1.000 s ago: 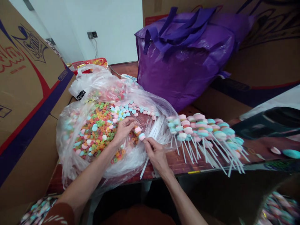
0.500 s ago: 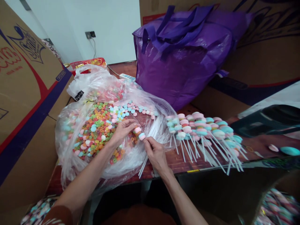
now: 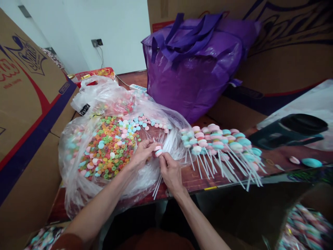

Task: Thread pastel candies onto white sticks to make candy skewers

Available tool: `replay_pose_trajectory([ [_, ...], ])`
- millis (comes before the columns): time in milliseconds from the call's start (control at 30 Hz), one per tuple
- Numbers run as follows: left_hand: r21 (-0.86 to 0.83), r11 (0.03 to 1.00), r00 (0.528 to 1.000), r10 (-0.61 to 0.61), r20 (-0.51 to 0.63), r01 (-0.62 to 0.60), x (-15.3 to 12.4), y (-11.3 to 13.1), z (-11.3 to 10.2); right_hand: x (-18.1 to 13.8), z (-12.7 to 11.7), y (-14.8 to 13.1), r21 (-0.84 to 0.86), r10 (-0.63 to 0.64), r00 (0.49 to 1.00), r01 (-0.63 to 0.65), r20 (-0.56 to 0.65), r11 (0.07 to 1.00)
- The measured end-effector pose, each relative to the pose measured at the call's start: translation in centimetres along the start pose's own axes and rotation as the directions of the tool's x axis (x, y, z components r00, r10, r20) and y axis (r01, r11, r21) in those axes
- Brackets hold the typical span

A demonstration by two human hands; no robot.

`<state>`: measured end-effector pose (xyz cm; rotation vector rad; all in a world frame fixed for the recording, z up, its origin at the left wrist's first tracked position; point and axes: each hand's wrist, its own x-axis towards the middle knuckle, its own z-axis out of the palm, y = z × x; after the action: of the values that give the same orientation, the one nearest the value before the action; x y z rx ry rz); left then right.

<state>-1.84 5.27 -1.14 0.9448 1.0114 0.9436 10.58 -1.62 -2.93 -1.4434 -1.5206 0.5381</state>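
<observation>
Between my two hands is a candy skewer [image 3: 158, 152] with pink, white and blue marshmallow-like pieces threaded on it. The fingers of my left hand [image 3: 144, 152] close on its upper end. Just below the lowest piece, my right hand [image 3: 171, 172] pinches the skewer; the stick inside that grip is hidden. Under my left hand lies an open clear plastic bag [image 3: 75, 194] with many ring-shaped gummies [image 3: 109, 159] and pastel candies [image 3: 142, 122]. Loose white sticks [image 3: 169, 140] lie on the bag beside my right hand. Finished-looking candy skewers [image 3: 215, 139] are piled to the right.
A purple bag [image 3: 182, 83] stands behind the candy. Cardboard boxes flank the table, one at left [image 3: 28, 114]. At right are a dark tumbler [image 3: 288, 132] and a blue oval piece [image 3: 311, 163]. Below the edge, a box holds wrapped candy [image 3: 307, 225].
My left hand has come closer to my right, its fingers now over the upper pieces of the skewer. The view has shifted slightly, so the surroundings sit further left.
</observation>
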Motion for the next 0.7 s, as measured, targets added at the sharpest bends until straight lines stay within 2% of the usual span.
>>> replay_pose_trajectory([
  [100,0.138,0.988,0.996,0.077,-0.044,-0.07,1.9,1.3,-1.1,0.3,-0.1,0.1,0.066,0.066,0.997,-0.064,-0.028,0.996],
  [167,0.356,0.923,0.97,0.202,-0.131,-0.144,3.8,2.2,-1.8,0.5,-0.1,0.2,0.102,0.1,0.994,-0.096,-0.036,0.99],
  [233,0.641,0.742,0.905,0.388,-0.174,-0.195,5.6,2.8,-2.3,0.5,-0.2,0.3,0.117,0.113,0.993,-0.107,-0.039,0.987],
  [300,0.834,0.527,0.86,0.49,-0.141,-0.164,7.2,2.9,-2.5,0.5,-0.2,0.4,0.115,0.112,0.993,-0.107,-0.038,0.988],
  [333,0.887,0.441,0.857,0.502,-0.119,-0.136,7.7,2.7,-2.5,0.5,-0.2,0.4,0.111,0.11,0.993,-0.105,-0.037,0.988],
  [400,0.936,0.34,0.868,0.488,-0.091,-0.093,8.5,2.4,-2.5,0.4,-0.2,0.4,0.103,0.108,0.994,-0.104,-0.031,0.989],
  [467,0.944,0.317,0.875,0.478,-0.079,-0.088,8.8,2.1,-2.8,0.3,-0.2,0.4,0.096,0.108,0.994,-0.105,-0.027,0.99],
  [633,0.875,0.458,0.861,0.498,-0.102,-0.161,9.3,3.0,-5.2,0.3,-0.3,0.3,0.1,0.109,0.994,-0.108,-0.01,0.989],
  [700,0.873,0.459,0.878,0.473,-0.079,-0.168,9.6,3.6,-6.0,0.3,-0.2,0.3,0.101,0.115,0.993,-0.114,0.0,0.988],
])
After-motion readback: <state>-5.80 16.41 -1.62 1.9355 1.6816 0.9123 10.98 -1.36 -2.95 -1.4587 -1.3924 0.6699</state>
